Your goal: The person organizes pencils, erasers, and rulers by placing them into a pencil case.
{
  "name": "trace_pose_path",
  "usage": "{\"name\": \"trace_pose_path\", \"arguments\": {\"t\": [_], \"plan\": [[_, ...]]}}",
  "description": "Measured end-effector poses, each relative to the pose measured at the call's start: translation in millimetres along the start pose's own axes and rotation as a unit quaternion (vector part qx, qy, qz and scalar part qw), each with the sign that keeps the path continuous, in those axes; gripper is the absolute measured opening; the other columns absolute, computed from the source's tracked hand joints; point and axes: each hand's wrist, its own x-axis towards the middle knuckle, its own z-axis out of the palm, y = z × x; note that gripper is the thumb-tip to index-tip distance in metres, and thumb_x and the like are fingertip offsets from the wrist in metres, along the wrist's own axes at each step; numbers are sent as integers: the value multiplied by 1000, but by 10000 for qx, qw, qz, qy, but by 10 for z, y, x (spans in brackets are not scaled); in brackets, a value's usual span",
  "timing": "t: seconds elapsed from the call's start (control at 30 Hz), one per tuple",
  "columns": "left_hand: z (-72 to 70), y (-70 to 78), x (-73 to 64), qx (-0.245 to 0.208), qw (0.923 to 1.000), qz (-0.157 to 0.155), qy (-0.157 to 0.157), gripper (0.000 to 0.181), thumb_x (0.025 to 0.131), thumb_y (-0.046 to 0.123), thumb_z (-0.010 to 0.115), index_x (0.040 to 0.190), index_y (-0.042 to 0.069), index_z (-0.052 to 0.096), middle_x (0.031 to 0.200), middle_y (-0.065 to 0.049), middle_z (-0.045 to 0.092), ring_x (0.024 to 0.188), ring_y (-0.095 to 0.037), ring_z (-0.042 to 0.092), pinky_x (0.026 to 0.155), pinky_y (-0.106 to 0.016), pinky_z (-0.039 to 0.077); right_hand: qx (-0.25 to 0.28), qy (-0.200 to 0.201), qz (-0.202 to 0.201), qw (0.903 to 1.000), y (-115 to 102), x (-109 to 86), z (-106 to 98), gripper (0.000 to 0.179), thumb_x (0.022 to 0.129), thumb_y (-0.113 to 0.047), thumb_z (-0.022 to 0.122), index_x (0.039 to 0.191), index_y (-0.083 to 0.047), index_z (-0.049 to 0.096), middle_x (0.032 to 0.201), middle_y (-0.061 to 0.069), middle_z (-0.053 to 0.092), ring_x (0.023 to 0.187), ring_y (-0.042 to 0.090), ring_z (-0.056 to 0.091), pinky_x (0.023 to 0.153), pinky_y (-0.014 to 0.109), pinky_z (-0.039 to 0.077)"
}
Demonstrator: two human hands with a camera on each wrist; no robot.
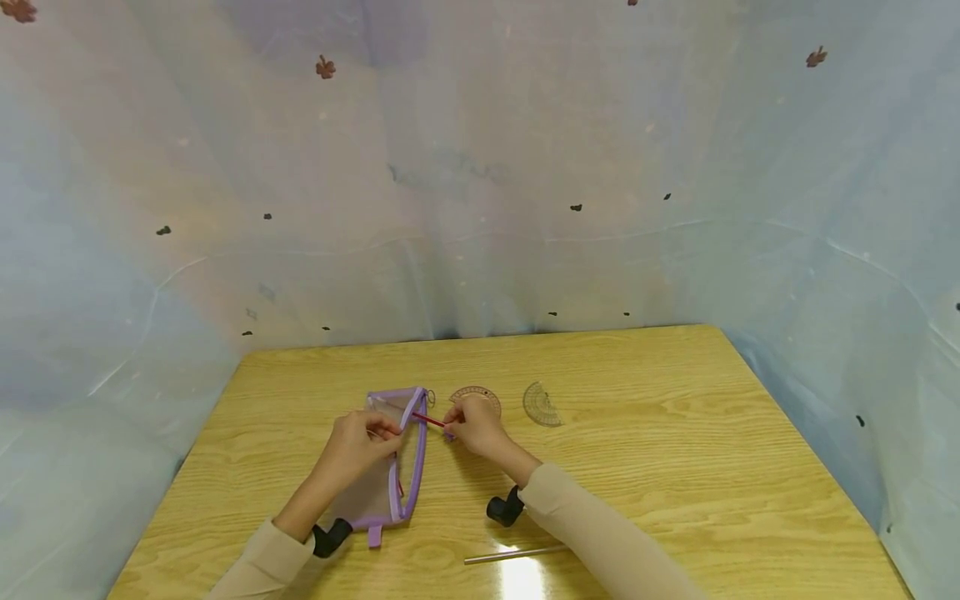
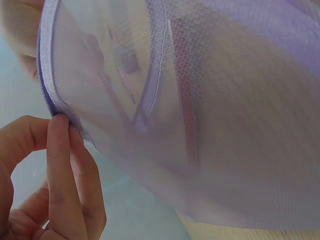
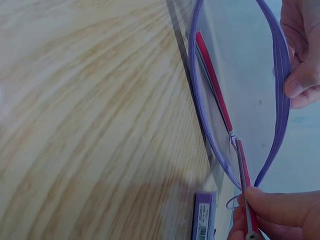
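- Two hands are seen, both gripping: the pouch's rim is pinched between thumb and fingers by the left hand (image 1: 360,439), and a pencil (image 1: 429,419) is pinched by the right hand (image 1: 476,427).
- One pouch (image 1: 365,493) is counted, placed on the table (image 1: 675,467) beneath and beside the left hand, its mouth gaping toward the right hand.
- Two pencils are counted: the held one is stretched from the right hand to the pouch's mouth; a second pencil (image 3: 215,82) is seen inside the pouch.
- Two protractors are counted: one protractor (image 1: 480,390) is partly hidden behind the right hand, and another protractor (image 1: 542,406) is set to the right of that hand.
- One block (image 3: 204,217) is placed just beside the right hand, purple with a barcoded white label.
- One rod (image 1: 513,555) is laid nearer the person than the right hand, one end covered by the right sleeve (image 1: 600,525).
- The pouch is made of sheer lavender mesh, edged in purple, with one tab (image 1: 375,536); both pencils are striped red and dark.
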Motion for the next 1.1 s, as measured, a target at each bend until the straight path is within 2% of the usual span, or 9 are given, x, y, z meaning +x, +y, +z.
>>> {"name": "trace_pose_path", "arguments": {"t": [0.23, 0.53, 0.93, 1.1], "plan": [[-4, 20, 12, -21, 10000, -25, -35, 5, 83, 2, 77, 86, 1, 74, 74, 2, 68, 69, -14, 64, 60, -24, 52, 292, -36, 206, 9994, -55, 9, 41, 5, 89, 6, 70, 84, 7, 72, 71, 12, 68, 60, 17, 64, 52, 20, 46], [-11, 43, 40, 19, 9999, -70, -74, 4, 83, 2, 77, 86, 1, 74, 75, 1, 68, 68, -12, 64, 59, -24, 52, 261, 6, 447, 9987, -78, 30, 64, 6, 89, 5, 69, 84, 6, 72, 72, 12, 68, 57, 8, 56, 51, 19, 42], [-19, 82, 36, 76, 10000, -2, -50, 4, 83, 0, 77, 86, 0, 74, 76, -1, 68, 68, -13, 64, 59, -23, 53, 234, 83, 382, 9990, -66, 33, 100, 5, 87, 4, 73, 82, 5, 74, 69, 7, 67, 57, 6, 54, 52, 19, 44], [-17, 88, 43, 76, 10000, -26, -51, 5, 83, 0, 76, 87, 1, 75, 76, -1, 69, 69, -13, 64, 58, -23, 52, 444, 58, 399, 9982, -101, 32, 98, 4, 86, 4, 75, 82, 5, 74, 70, 10, 68, 57, 5, 53, 52, 18, 43]]}}
